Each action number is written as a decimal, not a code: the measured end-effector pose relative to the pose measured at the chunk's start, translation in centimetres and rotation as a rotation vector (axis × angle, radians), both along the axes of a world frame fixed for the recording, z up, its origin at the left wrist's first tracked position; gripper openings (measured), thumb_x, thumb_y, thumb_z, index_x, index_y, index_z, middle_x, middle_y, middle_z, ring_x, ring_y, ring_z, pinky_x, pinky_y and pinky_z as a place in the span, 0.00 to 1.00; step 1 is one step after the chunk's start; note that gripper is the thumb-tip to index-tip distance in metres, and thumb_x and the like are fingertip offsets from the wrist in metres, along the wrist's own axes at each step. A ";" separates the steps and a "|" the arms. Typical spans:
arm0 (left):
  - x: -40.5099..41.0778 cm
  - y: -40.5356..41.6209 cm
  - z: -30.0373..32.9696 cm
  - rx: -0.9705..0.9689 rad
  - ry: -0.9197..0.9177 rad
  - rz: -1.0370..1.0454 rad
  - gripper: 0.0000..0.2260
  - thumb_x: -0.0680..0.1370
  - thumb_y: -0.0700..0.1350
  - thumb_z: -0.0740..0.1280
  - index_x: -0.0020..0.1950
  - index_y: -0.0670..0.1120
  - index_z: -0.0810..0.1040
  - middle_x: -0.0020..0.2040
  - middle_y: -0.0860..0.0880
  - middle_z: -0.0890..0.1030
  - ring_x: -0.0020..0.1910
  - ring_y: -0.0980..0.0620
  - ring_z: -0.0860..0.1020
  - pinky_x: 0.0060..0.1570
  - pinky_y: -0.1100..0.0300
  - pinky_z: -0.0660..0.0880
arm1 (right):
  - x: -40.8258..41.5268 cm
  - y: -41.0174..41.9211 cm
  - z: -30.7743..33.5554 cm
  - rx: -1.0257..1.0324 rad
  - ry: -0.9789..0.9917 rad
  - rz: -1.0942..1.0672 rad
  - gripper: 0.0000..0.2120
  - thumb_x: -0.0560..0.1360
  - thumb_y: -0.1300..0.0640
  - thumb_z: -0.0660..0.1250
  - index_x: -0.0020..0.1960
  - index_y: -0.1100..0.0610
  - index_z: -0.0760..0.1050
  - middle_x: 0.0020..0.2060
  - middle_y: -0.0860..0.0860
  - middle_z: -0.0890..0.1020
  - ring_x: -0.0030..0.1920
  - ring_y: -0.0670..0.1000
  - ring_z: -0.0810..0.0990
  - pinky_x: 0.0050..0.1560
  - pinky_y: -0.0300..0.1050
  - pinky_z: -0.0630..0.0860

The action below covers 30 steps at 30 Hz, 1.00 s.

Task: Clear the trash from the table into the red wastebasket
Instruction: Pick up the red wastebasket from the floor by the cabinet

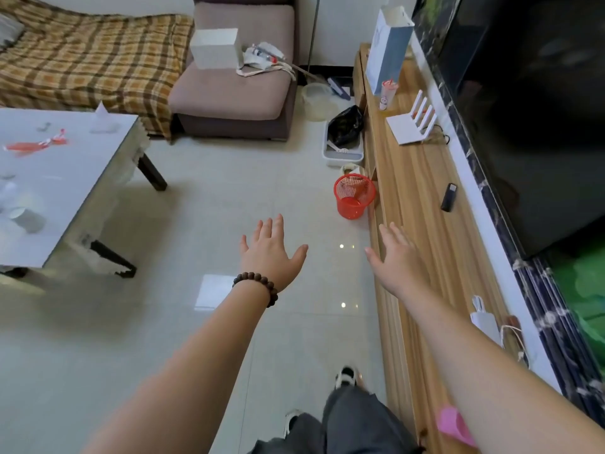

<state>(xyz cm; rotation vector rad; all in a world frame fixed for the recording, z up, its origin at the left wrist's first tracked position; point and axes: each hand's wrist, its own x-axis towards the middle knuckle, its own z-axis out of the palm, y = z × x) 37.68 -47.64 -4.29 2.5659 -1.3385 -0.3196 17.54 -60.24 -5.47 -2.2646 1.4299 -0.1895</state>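
Head view: my left hand (270, 253) and right hand (397, 260) show each grip spread wide, holding nothing. Both hover above the floor (196, 198), near the red wastebasket (354, 195).

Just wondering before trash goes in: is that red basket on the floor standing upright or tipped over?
Upright. The red basket stands on the floor beside the wooden cabinet, its round opening facing up.

the floor (183, 204) is glossy pale tile. the wastebasket (354, 196) is red plastic mesh. the long cabinet (415, 204) on the right looks like matt striped wood. the table (59, 178) top is smooth and shiny. the far sofa (239, 77) is soft cloth.
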 end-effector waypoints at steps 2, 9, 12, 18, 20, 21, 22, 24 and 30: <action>2.1 -3.6 -0.6 0.012 -0.001 -0.011 0.35 0.76 0.64 0.53 0.77 0.48 0.49 0.77 0.47 0.56 0.75 0.50 0.50 0.71 0.45 0.46 | 1.8 -3.3 -0.6 0.002 -0.002 -0.001 0.30 0.78 0.45 0.59 0.75 0.56 0.57 0.76 0.55 0.57 0.77 0.55 0.52 0.74 0.51 0.53; 8.8 -20.1 -3.3 0.027 -0.021 -0.066 0.35 0.76 0.64 0.52 0.77 0.48 0.49 0.77 0.47 0.56 0.75 0.49 0.51 0.71 0.44 0.47 | 7.5 -18.6 -4.2 0.006 0.016 -0.032 0.30 0.78 0.44 0.58 0.75 0.55 0.57 0.77 0.55 0.57 0.77 0.54 0.52 0.74 0.50 0.52; 11.7 -29.3 -3.8 0.046 -0.014 -0.072 0.35 0.76 0.64 0.52 0.77 0.48 0.49 0.77 0.47 0.56 0.75 0.49 0.51 0.71 0.44 0.47 | 10.5 -27.0 -5.1 0.047 0.023 -0.041 0.30 0.78 0.43 0.57 0.75 0.54 0.56 0.77 0.54 0.56 0.77 0.55 0.52 0.75 0.52 0.53; 16.6 -43.8 -4.9 0.095 -0.012 -0.093 0.35 0.75 0.65 0.52 0.77 0.48 0.49 0.77 0.47 0.56 0.75 0.49 0.51 0.71 0.44 0.47 | 15.6 -40.2 -6.0 0.094 0.063 -0.044 0.29 0.77 0.44 0.59 0.74 0.56 0.59 0.76 0.56 0.58 0.76 0.56 0.54 0.75 0.52 0.55; 17.8 -46.9 -5.3 0.118 -0.007 -0.107 0.35 0.75 0.65 0.52 0.77 0.48 0.49 0.77 0.47 0.57 0.75 0.48 0.51 0.71 0.44 0.47 | 16.8 -43.1 -6.2 0.110 0.055 -0.056 0.29 0.77 0.45 0.60 0.74 0.57 0.60 0.76 0.56 0.59 0.76 0.56 0.54 0.74 0.52 0.55; 18.4 -48.2 -5.6 0.129 -0.006 -0.116 0.35 0.75 0.65 0.52 0.77 0.48 0.50 0.77 0.47 0.57 0.75 0.48 0.51 0.71 0.44 0.48 | 17.4 -44.4 -6.3 0.122 0.045 -0.064 0.29 0.77 0.46 0.61 0.74 0.57 0.60 0.76 0.57 0.59 0.76 0.56 0.54 0.74 0.52 0.55; 19.0 -49.4 -5.9 0.137 -0.005 -0.125 0.35 0.75 0.65 0.52 0.77 0.48 0.50 0.77 0.47 0.57 0.75 0.48 0.51 0.71 0.43 0.48 | 17.9 -45.5 -6.5 0.130 0.037 -0.071 0.29 0.77 0.47 0.61 0.74 0.57 0.60 0.76 0.57 0.59 0.76 0.56 0.54 0.74 0.52 0.55; 20.0 -51.9 -6.5 0.159 0.009 -0.144 0.35 0.75 0.65 0.52 0.77 0.47 0.51 0.77 0.47 0.58 0.75 0.48 0.51 0.71 0.43 0.48 | 18.9 -47.6 -6.9 0.143 0.036 -0.083 0.29 0.77 0.47 0.62 0.74 0.57 0.60 0.75 0.57 0.60 0.76 0.56 0.55 0.74 0.52 0.55; 23.6 -60.4 -8.6 0.211 0.017 -0.257 0.36 0.75 0.66 0.52 0.77 0.49 0.50 0.77 0.47 0.57 0.75 0.47 0.52 0.70 0.43 0.47 | 21.8 -52.7 -9.1 0.190 0.064 -0.164 0.28 0.77 0.47 0.60 0.74 0.57 0.60 0.75 0.57 0.60 0.76 0.56 0.55 0.74 0.53 0.57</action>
